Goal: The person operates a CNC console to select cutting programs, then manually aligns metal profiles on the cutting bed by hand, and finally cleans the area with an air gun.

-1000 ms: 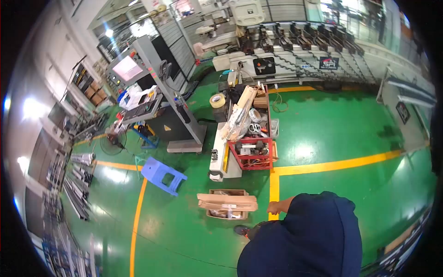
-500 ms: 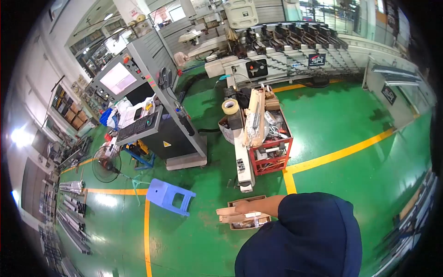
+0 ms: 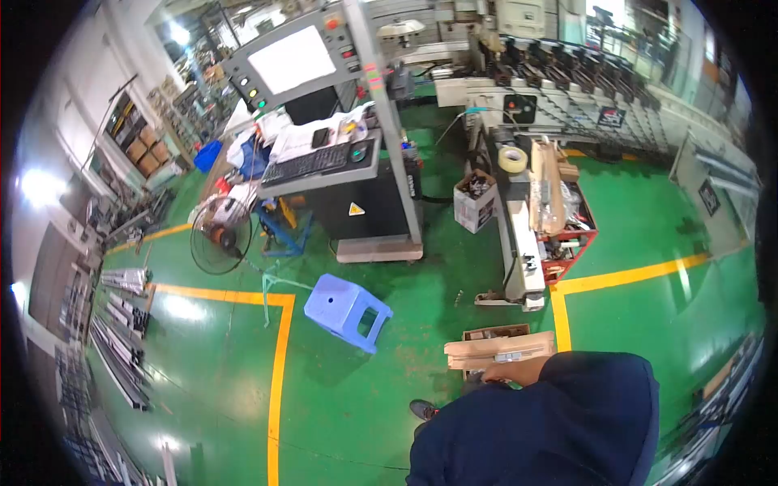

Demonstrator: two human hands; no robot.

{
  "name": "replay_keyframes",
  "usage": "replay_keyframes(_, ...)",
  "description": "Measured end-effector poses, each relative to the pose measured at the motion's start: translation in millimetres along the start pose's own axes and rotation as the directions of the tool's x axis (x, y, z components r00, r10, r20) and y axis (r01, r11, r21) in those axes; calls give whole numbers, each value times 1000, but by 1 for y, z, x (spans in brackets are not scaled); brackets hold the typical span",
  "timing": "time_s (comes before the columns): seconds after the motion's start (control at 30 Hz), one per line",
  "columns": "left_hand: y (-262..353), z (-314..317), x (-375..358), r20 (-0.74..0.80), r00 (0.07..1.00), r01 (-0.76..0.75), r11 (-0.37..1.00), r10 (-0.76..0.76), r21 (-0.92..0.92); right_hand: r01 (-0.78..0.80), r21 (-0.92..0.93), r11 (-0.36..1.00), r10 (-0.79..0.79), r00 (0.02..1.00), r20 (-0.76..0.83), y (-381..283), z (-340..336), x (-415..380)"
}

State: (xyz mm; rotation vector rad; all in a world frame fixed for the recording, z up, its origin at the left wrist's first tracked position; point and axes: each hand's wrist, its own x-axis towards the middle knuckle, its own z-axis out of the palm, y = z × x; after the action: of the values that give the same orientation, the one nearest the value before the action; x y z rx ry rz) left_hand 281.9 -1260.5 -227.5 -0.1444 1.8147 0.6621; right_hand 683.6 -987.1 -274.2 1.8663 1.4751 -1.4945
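Observation:
My right hand (image 3: 504,373) reaches down at the near side of a low cardboard box (image 3: 496,331) on the green floor, its arm in a dark blue sleeve. Across the box lies a long brown cardboard piece (image 3: 470,353), with a small pale grey item (image 3: 509,356) on it. The hand is just below this piece; whether it touches or grips anything I cannot make out, as the fingers are small and partly hidden. My left hand is out of view.
A blue plastic stool (image 3: 344,306) stands to the left. Ahead are a control console (image 3: 356,194), a white carton (image 3: 475,202), a red tool cart (image 3: 577,251) and a roll of tape (image 3: 512,159). A floor fan (image 3: 223,235) and metal profiles (image 3: 117,356) are further left. A shoe (image 3: 422,409) shows below.
The view has shifted, so the scene sits further right. My right hand has gone from over the box's cardboard to its near side. The shoe has come into view.

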Motion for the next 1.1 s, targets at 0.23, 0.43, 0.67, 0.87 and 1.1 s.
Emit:
replay_keyframes(0.23, 197, -124, 115, -239, 962, -172, 974, 134, -145, 71, 182, 981, -75, 997, 14, -126, -41, 49)
replay_keyframes(0.43, 364, -59, 157, -117, 917, -387, 922, 382, -25, 62, 671, 739, 62, 985, -159, -173, -83, 68)
replay_keyframes(0.67, 557, 103, 112, 192, 753, -640, 768, 629, -5, -213, 602, 770, 159, 977, 143, -187, -127, 168)
replay_keyframes(0.87, 781, 213, 82, 243, 527, -849, 497, 814, 178, 138, 885, 445, -83, 990, -113, -236, -272, 310)
replay_keyframes(1.1, 1014, 330, -27, 274, 113, -971, 48, 955, 233, 688, 720, -95, -65, 717, -694, -390, -589, 282)
